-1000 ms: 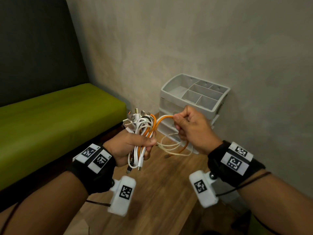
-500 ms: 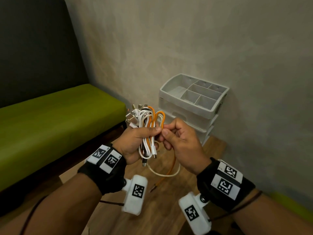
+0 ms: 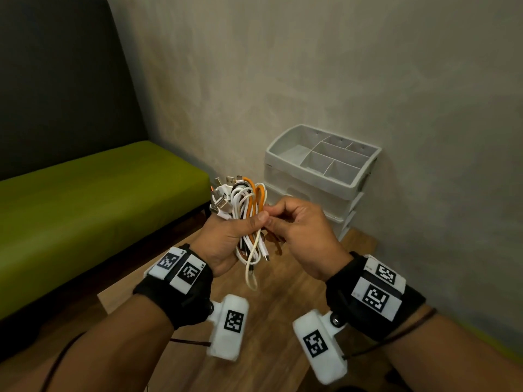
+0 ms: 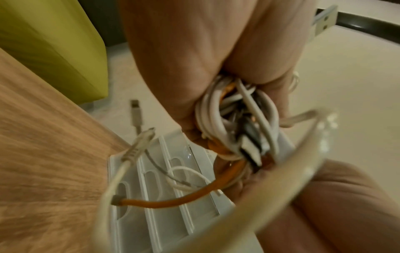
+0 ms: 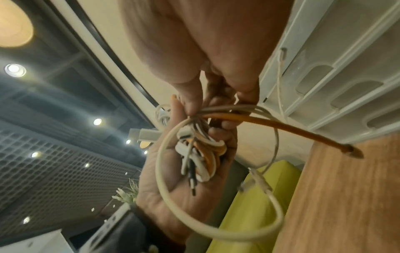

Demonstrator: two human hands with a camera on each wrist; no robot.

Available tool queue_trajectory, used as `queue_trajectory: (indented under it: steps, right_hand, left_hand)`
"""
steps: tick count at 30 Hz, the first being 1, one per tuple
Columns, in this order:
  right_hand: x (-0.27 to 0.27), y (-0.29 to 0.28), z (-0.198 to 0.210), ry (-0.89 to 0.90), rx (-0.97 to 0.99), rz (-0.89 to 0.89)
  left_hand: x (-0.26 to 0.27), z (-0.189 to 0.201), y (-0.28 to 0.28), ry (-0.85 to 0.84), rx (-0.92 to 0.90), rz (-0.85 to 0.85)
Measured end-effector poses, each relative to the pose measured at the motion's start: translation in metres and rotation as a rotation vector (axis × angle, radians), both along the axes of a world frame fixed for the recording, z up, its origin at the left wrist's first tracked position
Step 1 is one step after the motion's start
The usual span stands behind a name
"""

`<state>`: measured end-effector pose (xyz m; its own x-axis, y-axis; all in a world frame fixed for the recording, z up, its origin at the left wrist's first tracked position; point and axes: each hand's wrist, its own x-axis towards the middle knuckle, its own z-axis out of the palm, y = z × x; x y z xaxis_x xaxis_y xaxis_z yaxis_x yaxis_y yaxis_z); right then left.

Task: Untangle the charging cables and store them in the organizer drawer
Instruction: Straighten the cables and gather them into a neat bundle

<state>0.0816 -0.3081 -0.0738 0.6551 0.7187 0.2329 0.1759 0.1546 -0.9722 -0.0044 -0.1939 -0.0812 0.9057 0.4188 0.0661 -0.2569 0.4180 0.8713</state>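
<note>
A tangled bundle of white and orange charging cables [image 3: 246, 210] stands upright in my left hand [image 3: 232, 236], whose fingers and thumb grip it round the middle; plugs stick out at its top. In the left wrist view the bundle [image 4: 236, 123] fills the fist. My right hand [image 3: 294, 227] meets it from the right and pinches cable strands at the bundle's side. From the right wrist, a loose orange cable [image 5: 281, 128] and a cream cable loop [image 5: 173, 205] hang from that pinch. The grey organizer [image 3: 319, 176] with drawers below an open divided tray stands behind the hands against the wall.
A green bench cushion [image 3: 93, 210] with a dark backrest runs along the left. The organizer sits on a wooden tabletop [image 3: 271, 329] whose left edge lies near my left wrist. A plain grey wall [image 3: 339, 66] stands close behind.
My right hand came back from stretching the orange cable out to the right and now pinches at the bundle. The hanging loops below have been drawn up.
</note>
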Motion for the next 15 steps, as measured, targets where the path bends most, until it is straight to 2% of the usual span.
queue_trajectory:
  steps: [6, 8, 10, 12, 15]
  right_hand:
    - [0.015, -0.002, -0.002, 0.008, -0.063, -0.074]
    - [0.018, -0.004, 0.0, 0.02, -0.094, 0.002]
    - [0.016, -0.004, 0.002, 0.118, -0.063, 0.126]
    - [0.015, -0.003, 0.005, 0.203, -0.023, 0.175]
    - [0.016, -0.005, 0.009, 0.235, 0.038, 0.277]
  left_hand:
    - [0.0, -0.004, -0.002, 0.042, 0.043, 0.027]
    - [0.001, -0.006, 0.001, 0.054, 0.033, 0.038]
    - [0.004, -0.005, 0.0, 0.037, 0.02, 0.029]
    - [0.006, -0.003, -0.003, 0.027, 0.024, 0.005]
    - [0.008, 0.003, -0.002, 0.005, 0.056, 0.025]
